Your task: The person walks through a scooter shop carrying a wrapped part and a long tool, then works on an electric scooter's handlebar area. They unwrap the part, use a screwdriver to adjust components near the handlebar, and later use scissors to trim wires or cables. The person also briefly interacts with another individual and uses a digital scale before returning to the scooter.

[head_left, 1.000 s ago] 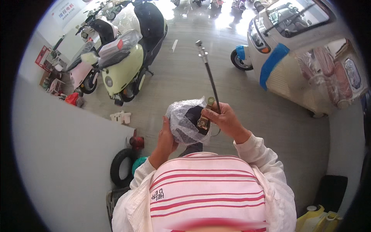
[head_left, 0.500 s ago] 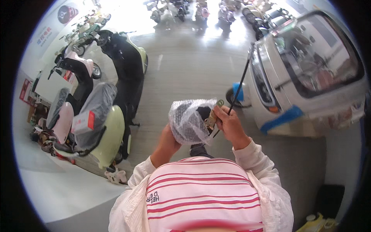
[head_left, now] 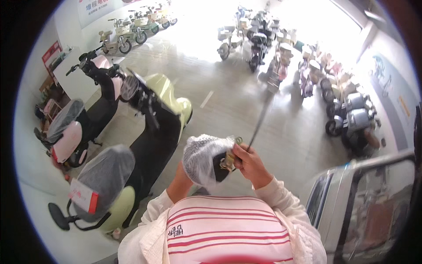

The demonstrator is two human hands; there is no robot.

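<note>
My left hand point(head_left: 180, 178) grips a bubble-wrapped bundle point(head_left: 198, 162) from its left side, fingers mostly hidden behind it. A black part shows through the opening at the wrap's right. My right hand point(head_left: 250, 165) is closed on a brass-coloured metal bracket point(head_left: 227, 160) against that black part, its thumb on top. Beside the bracket a small greenish ring point(head_left: 238, 140) shows. A long dark cable or rod point(head_left: 259, 123) rises from the right hand toward the upper right, its far end blurred.
A pale green scooter point(head_left: 114, 207) with a plastic-covered seat and a pink scooter point(head_left: 66, 143) stand at my left. A white three-wheeler point(head_left: 329, 202) is at lower right. Rows of scooters point(head_left: 259, 44) line the far floor point(head_left: 206, 105). A white wall point(head_left: 37, 189) bounds the left.
My view has swung forward and right: the three-wheeler has slid to the lower right and the far scooter rows have come into sight. Both hands keep their holds, slightly lower in the picture.
</note>
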